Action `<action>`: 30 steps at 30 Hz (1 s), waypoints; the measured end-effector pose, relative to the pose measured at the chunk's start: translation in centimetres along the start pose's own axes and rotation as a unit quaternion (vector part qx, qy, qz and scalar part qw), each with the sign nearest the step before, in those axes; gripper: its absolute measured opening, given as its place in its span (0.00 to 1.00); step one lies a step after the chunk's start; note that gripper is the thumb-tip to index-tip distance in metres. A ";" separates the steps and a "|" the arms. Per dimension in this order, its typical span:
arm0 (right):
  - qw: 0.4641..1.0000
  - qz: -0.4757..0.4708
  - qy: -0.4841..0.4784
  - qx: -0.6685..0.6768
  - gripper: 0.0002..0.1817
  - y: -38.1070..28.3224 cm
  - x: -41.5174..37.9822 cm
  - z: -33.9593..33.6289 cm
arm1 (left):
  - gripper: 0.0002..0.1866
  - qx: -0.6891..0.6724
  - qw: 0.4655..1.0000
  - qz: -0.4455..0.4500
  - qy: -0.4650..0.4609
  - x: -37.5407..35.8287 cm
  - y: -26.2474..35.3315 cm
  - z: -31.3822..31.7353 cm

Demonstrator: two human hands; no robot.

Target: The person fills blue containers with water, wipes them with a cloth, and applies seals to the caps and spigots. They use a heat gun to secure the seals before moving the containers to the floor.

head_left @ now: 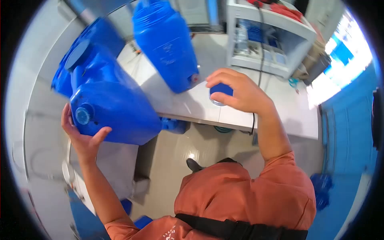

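My left hand (pixel 85 140) rests with fingers and thumb spread against the end of a large blue jerrycan (pixel 120 112), beside its small round blue cap (pixel 84 115). The jerrycan lies tilted at the left, partly over the counter. My right hand (pixel 240 90) curls around a round dark blue lid (pixel 221 90) with a pale rim, above the white counter's front part. Between the hands and farther back, another blue jerrycan (pixel 166 48) with a ribbed neck leans on the counter, a reddish fitting (pixel 195 77) low on its side.
A white shelf unit (pixel 256 64) with bottles and small items stands at the back right, a black cable hanging before it. More blue containers (pixel 104 38) are at the back left. The white counter's front edge (pixel 204 120) runs above a shiny floor (pixel 176 152).
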State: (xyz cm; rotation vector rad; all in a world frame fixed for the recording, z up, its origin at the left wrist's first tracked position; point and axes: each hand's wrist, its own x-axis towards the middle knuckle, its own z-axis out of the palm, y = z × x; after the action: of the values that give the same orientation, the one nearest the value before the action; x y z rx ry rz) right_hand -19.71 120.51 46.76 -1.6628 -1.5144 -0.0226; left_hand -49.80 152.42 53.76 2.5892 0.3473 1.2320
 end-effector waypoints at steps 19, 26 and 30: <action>0.816 0.439 0.190 -0.326 0.13 25.6 -7.4 -14.0 | 0.39 0.197 0.964 0.171 -0.046 13.7 -14.5 6.3; 0.734 0.297 0.325 -0.517 0.16 43.2 -3.9 -16.4 | 0.27 0.321 0.941 -0.094 0.060 14.3 -11.9 7.2; 0.701 0.363 0.309 -0.530 0.16 47.8 -1.8 -17.0 | 0.25 0.269 0.961 0.052 0.043 14.3 -10.1 8.5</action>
State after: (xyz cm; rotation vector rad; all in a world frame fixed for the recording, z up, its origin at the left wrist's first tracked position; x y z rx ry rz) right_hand 27.65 114.37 29.50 -2.6401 -0.1316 -1.0929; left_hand -35.44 165.39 55.61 3.0411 0.6510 1.4536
